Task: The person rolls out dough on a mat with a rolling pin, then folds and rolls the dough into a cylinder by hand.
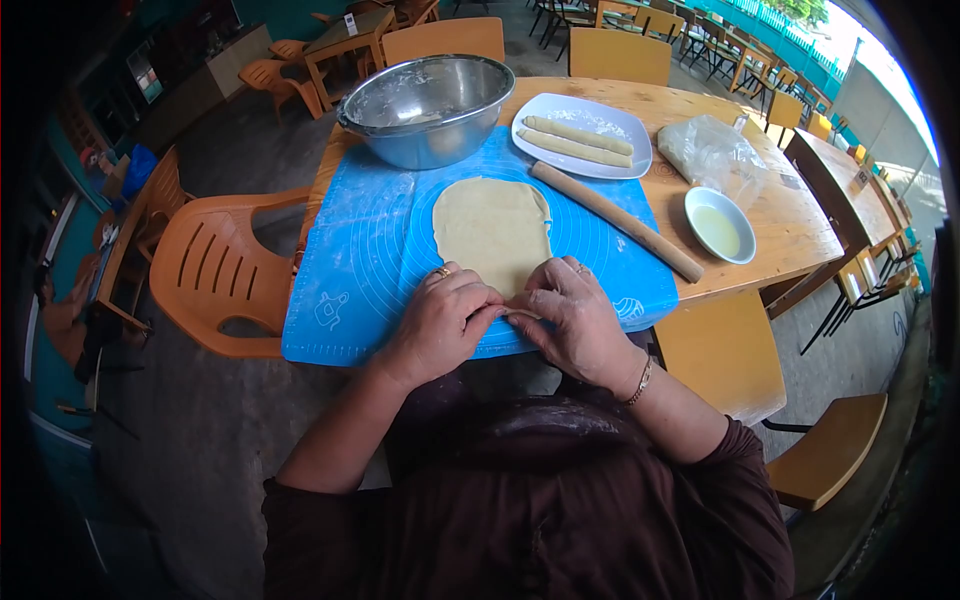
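Note:
A flat, roughly oblong sheet of dough (pixel 490 225) lies on the blue baking mat (pixel 350 260). My left hand (pixel 445 315) and my right hand (pixel 570 318) meet at its near edge, both with fingers pinched on the dough there. The edge between my fingertips looks slightly lifted or folded, though my fingers hide most of it. To the right of the sheet, a wooden rolling pin (pixel 620 222) rests slantwise across the mat. Beyond it, two long dough rolls (pixel 575 150) lie side by side on a floured white plate (pixel 640 165).
A large steel bowl (pixel 425 150) stands at the back left of the wooden table (pixel 790 230). On the right are a crumpled clear plastic bag (pixel 710 150) and a small bowl of pale liquid (pixel 718 228). An orange chair (pixel 225 270) stands at the left; another person sits far left.

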Tool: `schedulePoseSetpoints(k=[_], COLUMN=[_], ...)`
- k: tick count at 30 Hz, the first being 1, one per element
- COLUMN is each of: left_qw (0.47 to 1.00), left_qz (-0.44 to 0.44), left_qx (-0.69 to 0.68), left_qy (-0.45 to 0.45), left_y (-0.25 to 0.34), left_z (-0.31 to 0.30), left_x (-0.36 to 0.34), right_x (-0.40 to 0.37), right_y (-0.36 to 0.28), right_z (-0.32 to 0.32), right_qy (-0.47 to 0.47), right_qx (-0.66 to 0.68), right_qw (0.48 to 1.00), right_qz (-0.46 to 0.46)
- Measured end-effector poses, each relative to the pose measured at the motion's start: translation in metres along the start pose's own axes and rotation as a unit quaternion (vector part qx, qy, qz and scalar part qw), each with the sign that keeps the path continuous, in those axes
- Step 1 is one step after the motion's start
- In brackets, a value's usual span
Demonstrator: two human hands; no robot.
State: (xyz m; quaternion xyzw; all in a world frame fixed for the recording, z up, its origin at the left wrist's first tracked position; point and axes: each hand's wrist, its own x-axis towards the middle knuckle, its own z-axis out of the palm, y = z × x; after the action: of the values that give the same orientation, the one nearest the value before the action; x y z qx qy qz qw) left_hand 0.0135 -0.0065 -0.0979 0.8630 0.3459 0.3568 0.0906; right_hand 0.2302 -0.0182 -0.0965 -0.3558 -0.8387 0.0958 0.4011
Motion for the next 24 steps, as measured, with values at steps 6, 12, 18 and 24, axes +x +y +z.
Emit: schedulePoseSetpoints(k=[6, 12, 18, 24], left_qw=[0.999, 0.998, 0.997, 0.991], left_qz=[0.003, -0.049, 0.001, 0.081], left_qx=[0.024, -0.004, 0.069, 0.104], left_qy=[-0.027, -0.029, 0.027, 0.026], left_y=[0.005, 0.005, 0.017, 0.042], left_z=[-0.002, 0.0, -0.004, -0.002], left_x=[-0.001, -0.003, -0.004, -0.018], right_x=[-0.013, -0.012, -0.011, -0.024], right_y=[0.001, 0.004, 0.003, -0.011], right_z=[0.004, 0.004, 0.003, -0.008], right_qy=[-0.007, -0.009, -0.014, 0.004], right_qx=[-0.037, -0.019, -0.008, -0.085], right_qw=[0.999, 1.0, 1.0, 0.996], right_qz=[-0.022, -0.004, 0.003, -0.021])
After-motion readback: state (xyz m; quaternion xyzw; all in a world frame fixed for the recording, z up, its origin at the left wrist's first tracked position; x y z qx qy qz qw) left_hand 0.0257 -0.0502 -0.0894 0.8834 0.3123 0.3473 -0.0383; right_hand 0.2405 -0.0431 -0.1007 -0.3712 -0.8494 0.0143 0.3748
